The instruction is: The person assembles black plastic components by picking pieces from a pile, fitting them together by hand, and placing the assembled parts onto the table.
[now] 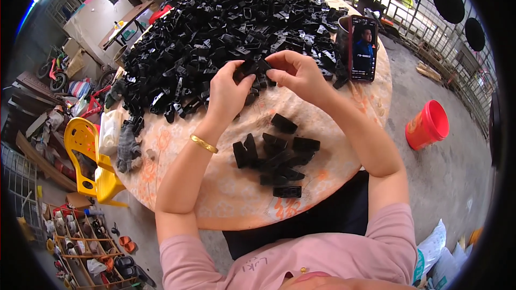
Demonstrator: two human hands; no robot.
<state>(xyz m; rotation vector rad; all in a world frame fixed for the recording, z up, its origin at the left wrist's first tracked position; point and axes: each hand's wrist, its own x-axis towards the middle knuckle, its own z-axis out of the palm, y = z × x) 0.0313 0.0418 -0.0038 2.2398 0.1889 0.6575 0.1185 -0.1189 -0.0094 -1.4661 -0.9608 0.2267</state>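
Observation:
A broad heap of small black plastic parts (215,32) covers the far side of the round table. Both hands are at the heap's near edge, close together. My left hand (230,87), below a gold bangle, pinches a black plastic part (246,69) between thumb and fingers. My right hand (301,78) has thumb and fingers closed on another black piece (263,65), just beside the first. Whether the two pieces touch I cannot tell. Nearer to me lies a loose group of several black blocks (274,158) on the patterned tablecloth (215,198).
A phone (363,48) stands upright against a cup (343,24) at the table's right. Grey gloves (129,147) lie at the left edge, by a yellow chair (86,156). A red bucket (427,125) stands on the floor at right. Shoe racks (80,241) are lower left.

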